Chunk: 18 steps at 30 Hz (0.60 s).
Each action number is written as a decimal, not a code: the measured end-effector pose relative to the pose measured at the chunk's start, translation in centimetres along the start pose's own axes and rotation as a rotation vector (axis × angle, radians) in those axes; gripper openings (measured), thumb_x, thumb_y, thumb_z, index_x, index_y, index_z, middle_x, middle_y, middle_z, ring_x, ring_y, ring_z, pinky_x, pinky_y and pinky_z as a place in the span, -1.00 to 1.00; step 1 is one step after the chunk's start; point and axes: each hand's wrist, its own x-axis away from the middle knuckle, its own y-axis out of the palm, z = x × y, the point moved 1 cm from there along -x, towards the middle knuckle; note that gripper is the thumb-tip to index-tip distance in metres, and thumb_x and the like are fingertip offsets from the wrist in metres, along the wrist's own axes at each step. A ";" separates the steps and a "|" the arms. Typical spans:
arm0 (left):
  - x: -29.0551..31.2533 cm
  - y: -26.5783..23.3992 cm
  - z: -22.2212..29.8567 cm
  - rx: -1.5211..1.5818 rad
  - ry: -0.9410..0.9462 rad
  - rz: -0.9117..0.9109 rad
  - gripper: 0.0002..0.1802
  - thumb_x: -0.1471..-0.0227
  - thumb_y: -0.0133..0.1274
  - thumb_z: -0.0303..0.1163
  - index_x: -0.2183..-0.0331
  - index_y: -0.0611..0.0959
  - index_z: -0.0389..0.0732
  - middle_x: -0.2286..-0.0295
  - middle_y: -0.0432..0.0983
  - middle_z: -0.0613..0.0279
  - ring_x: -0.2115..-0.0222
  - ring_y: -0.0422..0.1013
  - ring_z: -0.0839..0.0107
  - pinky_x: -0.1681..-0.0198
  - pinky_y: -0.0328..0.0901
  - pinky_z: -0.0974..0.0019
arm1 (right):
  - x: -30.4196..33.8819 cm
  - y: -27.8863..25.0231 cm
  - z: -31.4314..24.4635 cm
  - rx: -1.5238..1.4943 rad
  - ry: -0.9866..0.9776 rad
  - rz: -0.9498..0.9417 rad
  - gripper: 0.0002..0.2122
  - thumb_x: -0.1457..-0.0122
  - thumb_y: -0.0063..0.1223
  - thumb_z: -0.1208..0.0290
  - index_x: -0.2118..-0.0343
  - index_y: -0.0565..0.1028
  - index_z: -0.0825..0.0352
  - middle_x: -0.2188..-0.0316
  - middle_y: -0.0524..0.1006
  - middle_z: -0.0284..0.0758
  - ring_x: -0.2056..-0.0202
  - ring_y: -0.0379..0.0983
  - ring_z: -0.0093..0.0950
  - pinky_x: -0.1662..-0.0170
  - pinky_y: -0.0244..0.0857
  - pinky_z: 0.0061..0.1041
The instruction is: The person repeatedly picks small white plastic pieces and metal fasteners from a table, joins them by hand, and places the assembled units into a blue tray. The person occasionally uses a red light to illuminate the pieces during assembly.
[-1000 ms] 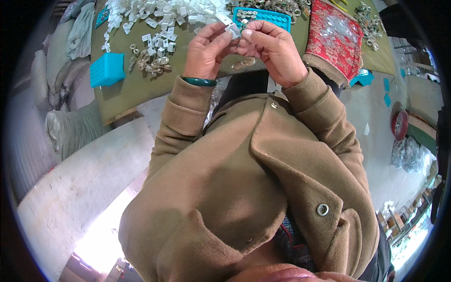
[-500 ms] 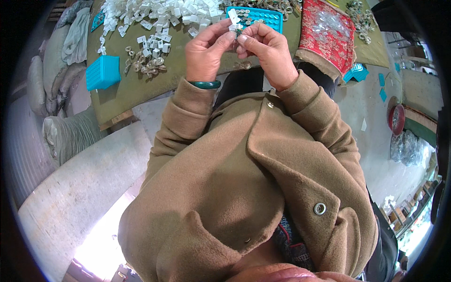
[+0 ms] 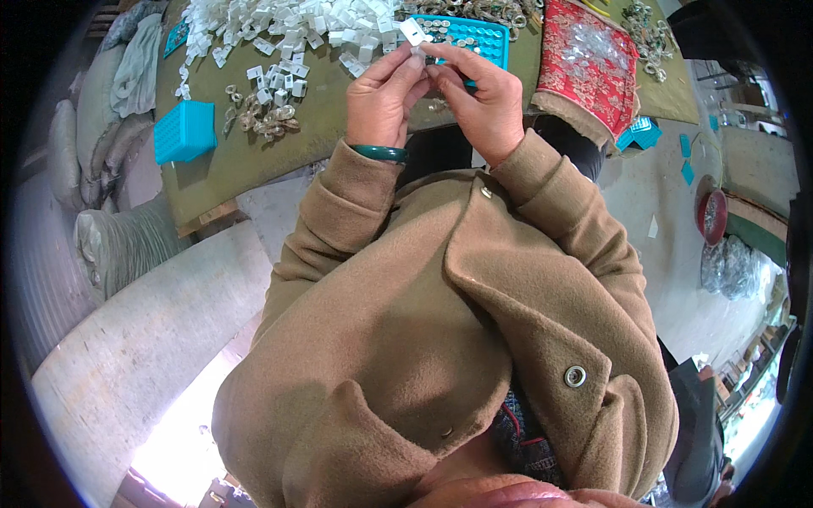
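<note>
White and small, a plastic piece is pinched in the left hand. The right hand is just beside it; I can't tell if it grips anything. Past both hands is a blue tray; farther left sits a blue stack.

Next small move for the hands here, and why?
I'd probably hold the white piece steady in the left hand and ease the small dark part toward it with the right hand: the left fingers pinch the white piece, and the dark part shows close by, at the right fingertips. Whether they already join is hidden.
</note>
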 end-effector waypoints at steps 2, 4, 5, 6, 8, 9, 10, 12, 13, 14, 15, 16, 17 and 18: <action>-0.1 -0.1 0.0 -0.006 0.009 -0.011 -0.66 -0.13 0.04 -0.54 0.04 0.51 -0.42 0.24 0.54 0.11 0.27 0.50 0.39 0.17 0.48 0.34 | 0.1 0.0 0.2 -0.035 0.056 -0.026 -0.79 -0.18 0.08 0.57 0.11 0.53 0.29 0.51 0.46 -0.50 0.46 0.32 -0.76 0.41 0.28 -0.74; -0.1 -0.1 0.1 -0.026 0.056 -0.051 -0.67 -0.13 0.04 -0.54 0.04 0.53 -0.40 0.23 0.54 0.11 0.28 0.50 0.41 0.18 0.48 0.34 | 0.0 0.1 0.5 -0.181 0.130 0.016 -0.84 -0.18 0.08 0.57 0.18 0.52 0.35 0.50 0.48 -0.46 0.45 0.35 -0.74 0.39 0.29 -0.72; -0.1 -0.1 0.1 -0.024 0.089 -0.074 -0.67 -0.13 0.04 -0.54 0.05 0.54 -0.39 0.23 0.54 0.10 0.28 0.50 0.42 0.18 0.48 0.35 | 0.0 0.2 0.6 -0.252 0.138 0.025 -0.87 -0.18 0.08 0.57 0.21 0.51 0.37 0.49 0.50 -0.45 0.45 0.37 -0.73 0.39 0.30 -0.72; -0.1 -0.1 0.2 -0.076 0.122 -0.082 -0.68 -0.13 0.04 -0.53 0.05 0.55 -0.38 0.24 0.55 0.11 0.29 0.50 0.44 0.19 0.47 0.36 | -0.3 0.1 0.9 -0.349 0.204 -0.001 -0.89 -0.18 0.08 0.57 0.24 0.50 0.38 0.49 0.50 -0.43 0.45 0.38 -0.71 0.37 0.30 -0.71; -0.1 0.0 0.3 -0.170 0.193 -0.094 -0.70 -0.14 0.04 -0.52 0.07 0.58 -0.36 0.26 0.56 0.13 0.32 0.50 0.47 0.22 0.47 0.39 | -0.8 -0.1 1.4 -0.518 0.302 -0.065 -0.92 -0.18 0.09 0.55 0.29 0.48 0.41 0.47 0.52 -0.40 0.44 0.41 -0.69 0.34 0.31 -0.69; 0.0 0.1 0.4 -0.232 0.244 -0.105 -0.71 -0.14 0.04 -0.52 0.08 0.58 -0.35 0.28 0.57 0.15 0.34 0.50 0.49 0.23 0.46 0.41 | -0.9 -0.2 1.5 -0.564 0.272 -0.078 -0.93 -0.17 0.10 0.55 0.31 0.49 0.41 0.49 0.52 -0.41 0.45 0.41 -0.70 0.38 0.30 -0.71; 0.1 0.1 0.4 -0.294 0.287 -0.103 -0.72 -0.15 0.03 -0.52 0.08 0.59 -0.34 0.30 0.58 0.17 0.35 0.50 0.50 0.25 0.46 0.42 | -1.0 -0.3 1.5 -0.588 0.267 -0.079 -0.93 -0.15 0.11 0.55 0.33 0.49 0.41 0.51 0.52 -0.43 0.47 0.41 -0.71 0.42 0.30 -0.73; 0.2 0.3 0.3 -0.368 0.337 -0.091 -0.73 -0.15 0.03 -0.52 0.09 0.60 -0.34 0.33 0.58 0.19 0.37 0.49 0.53 0.27 0.44 0.45 | -1.1 -0.5 1.6 -0.597 0.271 -0.088 -0.94 -0.14 0.12 0.54 0.36 0.50 0.41 0.54 0.52 -0.43 0.49 0.42 -0.71 0.45 0.29 -0.74; 0.2 0.4 0.2 -0.379 0.344 -0.082 -0.73 -0.15 0.03 -0.52 0.09 0.60 -0.34 0.34 0.59 0.20 0.38 0.49 0.53 0.28 0.44 0.45 | -1.2 -0.7 1.6 -0.582 0.279 -0.095 -0.93 -0.14 0.12 0.54 0.36 0.50 0.42 0.54 0.52 -0.42 0.49 0.42 -0.71 0.45 0.29 -0.73; 0.2 0.5 0.2 -0.383 0.361 -0.080 -0.73 -0.15 0.03 -0.52 0.10 0.60 -0.34 0.35 0.59 0.20 0.39 0.49 0.54 0.28 0.44 0.46 | -1.2 -0.8 1.6 -0.566 0.286 -0.101 -0.93 -0.14 0.13 0.54 0.36 0.50 0.42 0.54 0.52 -0.41 0.50 0.42 -0.70 0.44 0.30 -0.73; 0.2 0.5 0.1 -0.405 0.343 -0.080 -0.73 -0.15 0.03 -0.52 0.09 0.60 -0.34 0.35 0.59 0.20 0.39 0.49 0.54 0.28 0.44 0.46 | -1.3 -0.9 1.6 -0.560 0.307 -0.123 -0.93 -0.15 0.10 0.54 0.35 0.49 0.42 0.52 0.52 -0.40 0.48 0.41 -0.68 0.40 0.30 -0.71; 0.2 0.6 0.0 -0.421 0.334 -0.086 -0.72 -0.15 0.03 -0.52 0.08 0.59 -0.34 0.35 0.59 0.20 0.39 0.48 0.54 0.28 0.44 0.46 | -1.4 -1.0 1.6 -0.554 0.329 -0.146 -0.94 -0.16 0.07 0.55 0.34 0.49 0.42 0.50 0.51 -0.40 0.46 0.41 -0.67 0.37 0.30 -0.69; 0.2 0.7 -0.1 -0.435 0.319 -0.086 -0.71 -0.15 0.03 -0.52 0.07 0.58 -0.35 0.35 0.59 0.20 0.39 0.48 0.54 0.28 0.44 0.46 | -1.4 -1.1 1.6 -0.538 0.358 -0.160 -0.94 -0.18 0.05 0.56 0.33 0.48 0.42 0.49 0.50 -0.39 0.44 0.40 -0.65 0.33 0.31 -0.67; 0.2 0.7 -0.2 -0.413 0.295 -0.115 -0.70 -0.15 0.04 -0.51 0.07 0.58 -0.35 0.35 0.59 0.19 0.40 0.49 0.54 0.28 0.45 0.45 | -1.5 -1.1 1.6 -0.558 0.371 -0.162 -0.95 -0.17 0.04 0.56 0.33 0.48 0.42 0.49 0.50 -0.38 0.44 0.40 -0.64 0.33 0.31 -0.67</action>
